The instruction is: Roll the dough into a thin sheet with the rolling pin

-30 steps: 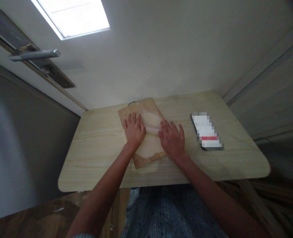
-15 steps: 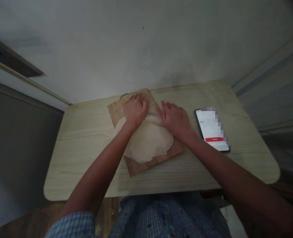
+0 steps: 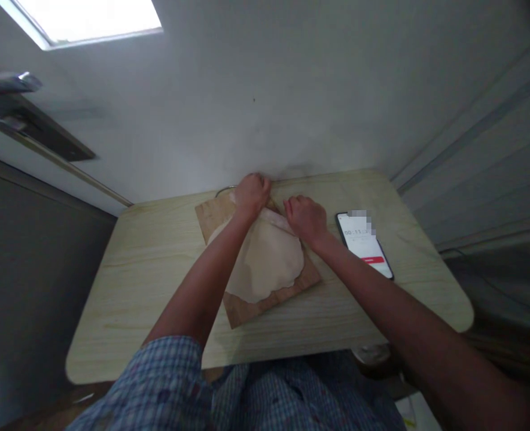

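A thin, pale sheet of dough (image 3: 265,263) lies spread over a wooden board (image 3: 242,311), with a folded or rolled ridge along its far edge. My left hand (image 3: 252,194) is at the far end of that ridge, its fingers curled; what lies under them is hidden. My right hand (image 3: 306,220) is at the ridge's right end, fingers bent together in a closed shape. Whatever it may grip is too hidden to make out.
The board rests on a light wooden table (image 3: 143,287). Right of my right hand lies a phone (image 3: 364,242) with a lit screen. A wall rises behind the table, and a door handle (image 3: 9,82) is at upper left.
The view has tilted up, bringing a bright window and the door handle into sight. Both hands have curled more tightly, and my left hand sits nearer the board's far corner.
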`<state>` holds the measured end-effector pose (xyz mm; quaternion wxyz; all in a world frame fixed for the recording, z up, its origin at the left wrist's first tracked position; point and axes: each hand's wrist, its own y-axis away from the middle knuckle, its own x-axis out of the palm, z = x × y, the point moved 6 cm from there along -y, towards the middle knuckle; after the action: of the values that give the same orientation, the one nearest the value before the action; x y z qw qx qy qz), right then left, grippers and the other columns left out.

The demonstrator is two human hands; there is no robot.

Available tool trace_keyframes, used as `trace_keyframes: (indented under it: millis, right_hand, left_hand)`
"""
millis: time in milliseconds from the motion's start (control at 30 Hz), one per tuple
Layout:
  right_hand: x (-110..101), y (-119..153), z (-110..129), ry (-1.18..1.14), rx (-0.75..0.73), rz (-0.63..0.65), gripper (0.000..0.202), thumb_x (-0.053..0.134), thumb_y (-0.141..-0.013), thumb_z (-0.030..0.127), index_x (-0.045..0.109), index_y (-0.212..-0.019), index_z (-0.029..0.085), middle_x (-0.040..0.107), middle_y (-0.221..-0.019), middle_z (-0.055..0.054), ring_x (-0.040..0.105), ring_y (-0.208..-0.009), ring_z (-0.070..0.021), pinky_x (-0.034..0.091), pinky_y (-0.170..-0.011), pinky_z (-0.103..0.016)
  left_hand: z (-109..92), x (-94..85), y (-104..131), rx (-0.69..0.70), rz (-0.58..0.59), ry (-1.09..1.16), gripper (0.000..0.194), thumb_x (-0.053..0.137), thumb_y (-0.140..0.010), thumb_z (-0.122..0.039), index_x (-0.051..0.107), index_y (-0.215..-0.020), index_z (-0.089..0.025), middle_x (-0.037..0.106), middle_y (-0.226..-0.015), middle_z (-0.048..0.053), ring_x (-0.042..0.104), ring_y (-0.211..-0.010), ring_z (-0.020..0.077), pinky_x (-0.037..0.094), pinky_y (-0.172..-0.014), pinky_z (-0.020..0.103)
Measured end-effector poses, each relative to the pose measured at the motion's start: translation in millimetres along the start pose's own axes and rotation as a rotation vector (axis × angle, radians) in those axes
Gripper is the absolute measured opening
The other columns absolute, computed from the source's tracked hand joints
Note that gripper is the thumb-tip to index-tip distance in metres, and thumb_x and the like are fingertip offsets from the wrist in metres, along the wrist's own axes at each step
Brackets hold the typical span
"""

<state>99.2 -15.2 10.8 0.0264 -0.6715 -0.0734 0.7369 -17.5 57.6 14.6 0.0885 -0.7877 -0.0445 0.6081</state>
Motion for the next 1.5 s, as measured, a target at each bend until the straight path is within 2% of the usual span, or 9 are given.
trace_keyframes:
  millis: [133,267,433,633,833,967,1100,1333,1500]
  right_hand:
    - [-4.8,5.0,7.9,0.018,-0.109,0.01,0.048,0.019,-0.089,0.038,0.06,-0.09,0.014,0.062,-0.091,-0.011,0.056,-0.083,-0.0199,0.035,-0.062,-0.028]
    - [-7.6,18.0,21.9,0.055,-0.289,0.038,0.047,0.022,-0.088,0.043,0.058,-0.095,0.014,0.06,-0.093,-0.012,0.054,-0.084,-0.0209,0.035,-0.063,-0.028]
    - [-3.1,38.7,32.9,0.089,-0.479,0.056,0.05,0.021,-0.086,0.05,0.053,-0.102,0.014,0.056,-0.103,-0.013,0.053,-0.088,-0.0212,0.036,-0.063,-0.028]
    - [-2.3,47.2,30.5,0.073,-0.486,0.096,0.036,0.03,-0.087,0.043,0.051,-0.102,0.017,0.057,-0.104,-0.01,0.055,-0.089,-0.0196,0.036,-0.06,-0.026]
    - [-5.7,50.7,-2.2,-0.181,-0.083,0.092,0.041,0.019,-0.09,0.043,0.051,-0.09,0.018,0.063,-0.085,-0.006,0.058,-0.075,-0.0163,0.031,-0.053,-0.024]
    - [-3.3,55.2,-14.9,-0.307,-0.016,0.093,0.041,0.02,-0.088,0.044,0.052,-0.083,0.019,0.062,-0.076,-0.006,0.057,-0.07,-0.0163,0.028,-0.05,-0.023]
    - [-2.8,59.3,-17.7,-0.358,-0.025,0.09,0.04,0.022,-0.087,0.044,0.052,-0.081,0.019,0.062,-0.074,-0.006,0.056,-0.069,-0.0164,0.028,-0.05,-0.023]
    - [-4.2,63.0,-21.7,-0.398,-0.021,0.082,0.039,0.023,-0.087,0.044,0.052,-0.077,0.019,0.062,-0.073,-0.006,0.056,-0.068,-0.0165,0.03,-0.052,-0.023]
    - [-7.8,64.3,-28.1,-0.398,-0.021,0.091,0.037,0.025,-0.086,0.043,0.051,-0.078,0.019,0.061,-0.072,-0.006,0.056,-0.068,-0.0166,0.03,-0.053,-0.023]
  left_hand:
    - [3.5,-10.5,22.5,0.032,-0.065,-0.005,0.049,0.014,-0.09,-0.034,0.051,-0.112,-0.012,0.059,-0.109,0.014,0.051,-0.105,0.023,0.038,-0.085,0.034]
    - [14.4,-21.3,67.1,0.1,-0.124,-0.086,0.057,0.021,-0.088,-0.043,0.023,-0.135,-0.01,0.026,-0.14,0.015,0.019,-0.13,0.0272,0.019,-0.102,0.042]
    - [27.4,-22.9,144.1,0.273,-0.004,-0.08,0.065,0.026,-0.085,-0.05,0.016,-0.137,-0.012,0.008,-0.145,0.016,-0.001,-0.133,0.0277,0.011,-0.104,0.047]
    - [40.0,-23.4,214.2,0.428,0.211,0.005,0.064,0.037,-0.082,-0.051,0.023,-0.136,-0.021,0.01,-0.145,0.013,0.003,-0.133,0.0265,0.009,-0.104,0.05]
    - [109.3,-30.0,208.3,-0.185,0.047,0.493,0.052,0.045,-0.078,-0.026,0.036,-0.125,-0.009,0.036,-0.134,0.02,0.032,-0.125,0.0253,0.026,-0.101,0.044]
    - [123.4,-29.1,200.7,-0.388,0.022,1.033,0.042,0.051,-0.069,-0.017,0.045,-0.11,-0.013,0.06,-0.108,0.012,0.058,-0.097,0.0185,0.044,-0.086,0.035]
    - [130.0,-36.4,203.1,-0.614,-0.209,1.205,0.049,0.058,-0.063,-0.013,0.044,-0.109,-0.013,0.064,-0.091,0.008,0.062,-0.08,0.0145,0.049,-0.072,0.027]
    - [117.5,-24.8,196.2,-0.604,-0.068,1.12,0.015,0.067,-0.056,-0.02,0.057,-0.065,-0.012,0.058,-0.056,-0.001,0.053,-0.049,0.0096,0.04,-0.042,0.018]
    - [115.2,-27.5,200.3,-0.592,-0.008,1.181,0.016,0.065,-0.055,-0.017,0.057,-0.069,-0.013,0.062,-0.06,0.0,0.056,-0.05,0.0112,0.044,-0.044,0.021]
